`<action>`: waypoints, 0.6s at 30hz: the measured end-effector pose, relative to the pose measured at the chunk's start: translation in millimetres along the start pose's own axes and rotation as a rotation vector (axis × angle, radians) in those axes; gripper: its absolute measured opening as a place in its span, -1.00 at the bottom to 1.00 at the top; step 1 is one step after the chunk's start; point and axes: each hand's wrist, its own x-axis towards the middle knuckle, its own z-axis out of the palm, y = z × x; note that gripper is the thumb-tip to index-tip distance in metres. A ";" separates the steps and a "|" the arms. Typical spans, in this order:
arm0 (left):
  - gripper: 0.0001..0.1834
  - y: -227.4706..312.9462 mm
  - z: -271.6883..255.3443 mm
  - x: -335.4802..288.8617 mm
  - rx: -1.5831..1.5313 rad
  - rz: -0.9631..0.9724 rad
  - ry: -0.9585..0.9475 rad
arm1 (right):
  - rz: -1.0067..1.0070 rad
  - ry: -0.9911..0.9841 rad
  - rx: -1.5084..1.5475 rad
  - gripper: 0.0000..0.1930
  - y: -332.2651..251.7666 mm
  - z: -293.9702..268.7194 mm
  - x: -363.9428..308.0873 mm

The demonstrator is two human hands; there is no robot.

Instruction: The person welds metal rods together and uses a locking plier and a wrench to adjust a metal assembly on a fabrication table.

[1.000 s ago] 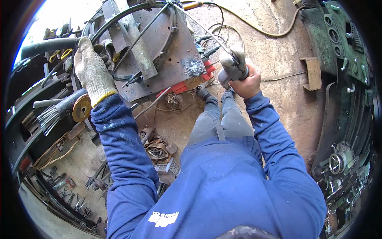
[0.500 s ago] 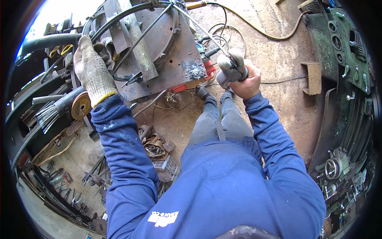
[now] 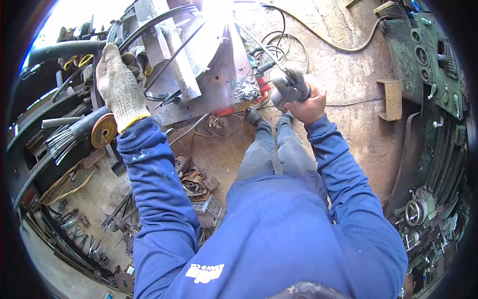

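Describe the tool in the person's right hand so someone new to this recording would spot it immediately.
Find the steel tabletop at upper centre, with a white glare at its far side. From there a thin rod slants down to the bare right hand. The grey holder gripped there stands apart from nearby cables by its chunky, rounded shape.

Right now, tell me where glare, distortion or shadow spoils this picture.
Head view: white glare at the top hides the tip of the rod and washes out part of the metal plate; head view: upper left blown out; head view: rim black, green machine at right looking bowed; head view: right hand and left hand fairly clear, small tools at lower left hard to tell apart.
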 end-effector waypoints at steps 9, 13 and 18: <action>-0.65 7.5 1.5 -3.0 -0.078 -0.034 -0.082 | 0.155 0.157 -0.194 -0.60 16.1 31.0 -21.6; -0.64 3.8 -1.1 0.5 -0.015 -0.014 -0.002 | 0.057 0.089 0.147 -0.54 2.0 -3.0 -12.2; -0.60 7.2 4.8 -2.6 0.089 0.000 0.058 | -0.008 0.104 -0.043 -0.58 -0.9 -8.2 -8.8</action>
